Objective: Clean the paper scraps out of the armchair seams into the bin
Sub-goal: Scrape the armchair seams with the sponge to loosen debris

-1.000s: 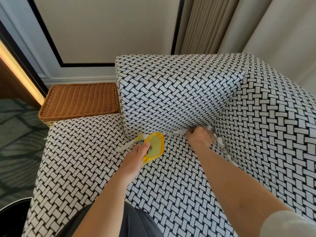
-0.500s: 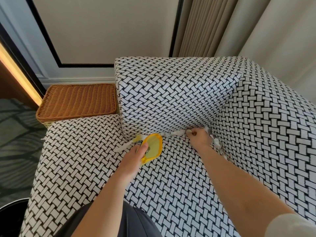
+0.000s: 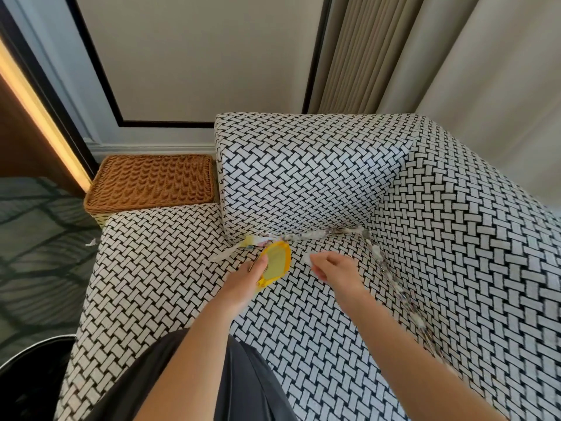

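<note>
The armchair (image 3: 303,329) is covered in a black-and-white woven pattern. Paper scraps (image 3: 306,236) fill the seam under the arm cushion, and more scraps (image 3: 394,281) run down the seam along the backrest on the right. My left hand (image 3: 246,281) grips a small yellow dustpan (image 3: 274,262) resting on the seat just below the near end of the seam. My right hand (image 3: 334,268) hovers above the seat, pinching a white paper scrap (image 3: 309,257) at its fingertips, close to the dustpan's right side.
A brown wicker basket (image 3: 151,183) stands on the floor beside the chair's arm. The rim of a black bin (image 3: 33,354) shows at the lower left. One loose scrap (image 3: 91,242) lies on the dark carpet. Curtains hang behind the chair.
My right hand has pulled back from the seam corner toward me and to the left, now pinching a white scrap. The left hand and dustpan have stayed in place.
</note>
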A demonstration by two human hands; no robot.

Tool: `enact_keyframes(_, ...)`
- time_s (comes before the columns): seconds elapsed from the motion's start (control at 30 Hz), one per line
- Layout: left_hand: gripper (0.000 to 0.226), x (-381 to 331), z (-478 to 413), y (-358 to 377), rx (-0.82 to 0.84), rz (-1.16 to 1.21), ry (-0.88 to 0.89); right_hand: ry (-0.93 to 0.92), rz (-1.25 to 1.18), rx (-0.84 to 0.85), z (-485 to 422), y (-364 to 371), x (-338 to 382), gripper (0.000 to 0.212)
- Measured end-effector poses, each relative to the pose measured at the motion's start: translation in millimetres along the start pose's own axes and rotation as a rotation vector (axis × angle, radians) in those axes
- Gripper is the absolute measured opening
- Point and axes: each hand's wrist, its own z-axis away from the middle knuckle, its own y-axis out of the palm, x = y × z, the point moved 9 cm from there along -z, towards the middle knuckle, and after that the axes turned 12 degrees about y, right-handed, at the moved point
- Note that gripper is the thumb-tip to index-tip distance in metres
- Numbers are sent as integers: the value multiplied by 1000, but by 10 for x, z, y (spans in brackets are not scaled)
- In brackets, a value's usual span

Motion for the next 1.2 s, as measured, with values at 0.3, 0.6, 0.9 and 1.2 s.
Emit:
enact_keyframes(0.3, 92, -97, 75, 165, 8, 13, 51, -102, 112, 5, 274, 301, 253, 20)
enact_keyframes(0.6, 67, -88, -111, 411, 16, -6, 120, -148, 595, -618, -345, -642, -279, 24)
enact_keyframes(0.9, 84, 1, -354, 470, 11, 261, 141, -106, 790, -776, -913, -768, -3, 46)
enact_keyframes(1.2, 86, 34, -419, 532, 26, 358, 146, 16, 625, -828, -1245, -983, 102, 41)
